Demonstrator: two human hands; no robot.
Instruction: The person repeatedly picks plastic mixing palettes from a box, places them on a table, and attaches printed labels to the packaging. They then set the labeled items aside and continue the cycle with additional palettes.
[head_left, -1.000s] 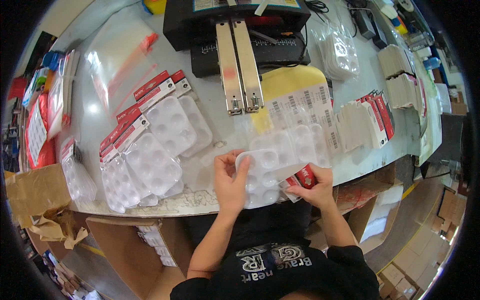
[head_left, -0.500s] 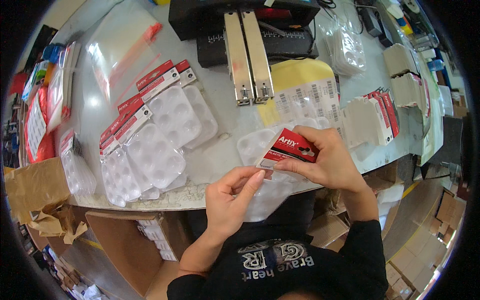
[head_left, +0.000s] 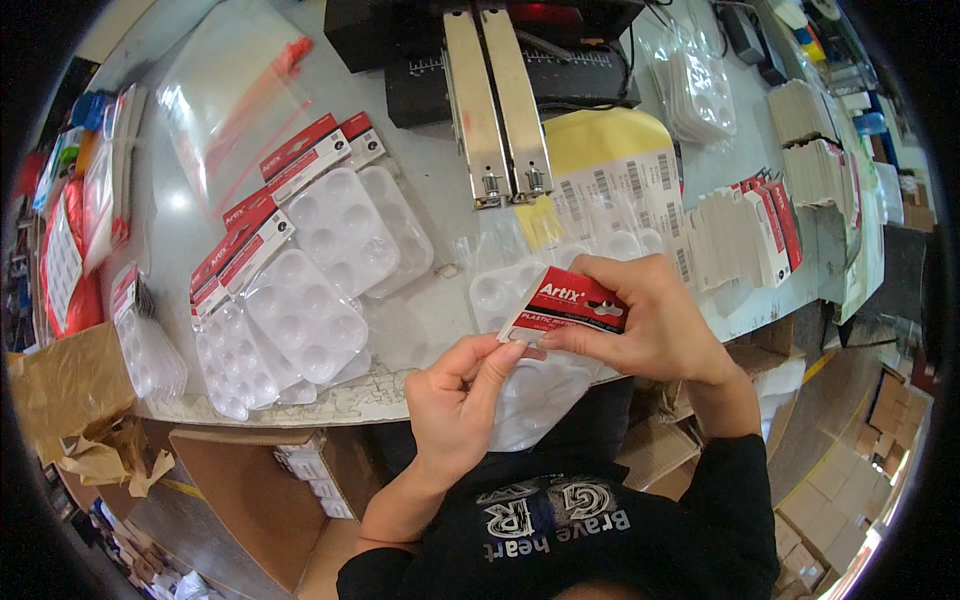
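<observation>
Seen from the head camera, a worker in a black shirt holds a red-and-white header card (head_left: 565,296) between two hands at the front edge of a table (head_left: 425,325). The right hand (head_left: 648,322) grips the card's right side, thumb in front and fingers curled behind it. The left hand (head_left: 456,402) pinches its lower left corner, thumb and forefinger closed together. A white plastic palette (head_left: 535,400) with round wells slants over the table's edge beneath the card. Carded palette packs (head_left: 305,315) overlap at left, near clear bags (head_left: 225,110) with red edges. Beyond the hands stands a black machine (head_left: 420,88) with two metal arms, and beside it lie barcode sheets (head_left: 630,185). Cards (head_left: 740,240) are stacked at right.
</observation>
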